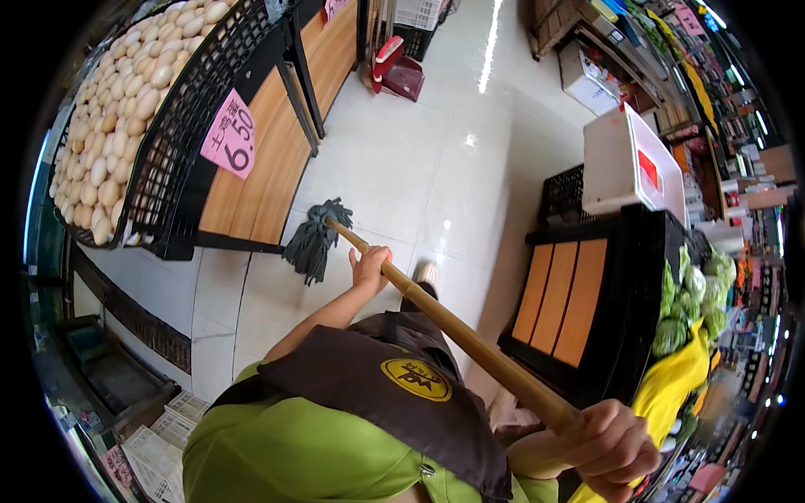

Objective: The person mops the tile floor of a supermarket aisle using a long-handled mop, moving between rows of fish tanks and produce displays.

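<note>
A string mop with a bamboo handle runs diagonally across my body. My right hand is wrapped around the top end of the pole, at lower right. Farther down the pole, my left hand grips it, with the thumb raised along its side. The dark grey mop head touches the pale tiled floor beside the foot of a wood-panelled stand. Just right of my left hand, the tip of one shoe shows below my dark apron.
A black plastic crate of eggs with a pink price sign tops the left stand. A red dustpan sits farther up the aisle. On the right are a vegetable stand, a white foam box and lettuces.
</note>
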The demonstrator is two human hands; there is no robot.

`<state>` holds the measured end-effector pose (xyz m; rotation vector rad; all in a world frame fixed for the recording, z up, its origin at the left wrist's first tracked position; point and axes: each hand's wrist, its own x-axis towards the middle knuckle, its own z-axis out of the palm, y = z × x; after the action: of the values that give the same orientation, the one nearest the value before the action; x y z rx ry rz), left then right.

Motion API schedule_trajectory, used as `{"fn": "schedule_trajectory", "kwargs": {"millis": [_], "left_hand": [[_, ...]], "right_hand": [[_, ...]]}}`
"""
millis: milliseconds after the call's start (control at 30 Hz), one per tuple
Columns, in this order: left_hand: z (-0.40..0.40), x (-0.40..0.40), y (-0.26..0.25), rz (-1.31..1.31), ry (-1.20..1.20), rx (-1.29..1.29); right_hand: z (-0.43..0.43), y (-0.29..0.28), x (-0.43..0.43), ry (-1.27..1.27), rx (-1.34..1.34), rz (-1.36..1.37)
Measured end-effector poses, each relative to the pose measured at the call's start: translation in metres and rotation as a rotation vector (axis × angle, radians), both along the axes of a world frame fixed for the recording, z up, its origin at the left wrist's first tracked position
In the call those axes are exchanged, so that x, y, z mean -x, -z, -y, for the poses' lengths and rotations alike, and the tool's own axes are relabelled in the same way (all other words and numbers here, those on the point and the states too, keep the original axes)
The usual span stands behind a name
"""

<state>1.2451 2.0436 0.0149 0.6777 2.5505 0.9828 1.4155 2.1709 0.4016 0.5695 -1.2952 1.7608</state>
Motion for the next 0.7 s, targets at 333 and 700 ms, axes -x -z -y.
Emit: {"fn": "schedule_trajectory", "kwargs": {"millis": [333,700], "left_hand": [[-0.128,0.096,0.001,0.055,-0.108,0.044],[-0.257,0.210,0.018,0.048,-0.317,0.035]], "right_hand": [[-0.219,0.004,0.160,-0.294,0.039,-0.006],[-0.357,0.013,0.295,-0.482,0.040,-0.044]]}}
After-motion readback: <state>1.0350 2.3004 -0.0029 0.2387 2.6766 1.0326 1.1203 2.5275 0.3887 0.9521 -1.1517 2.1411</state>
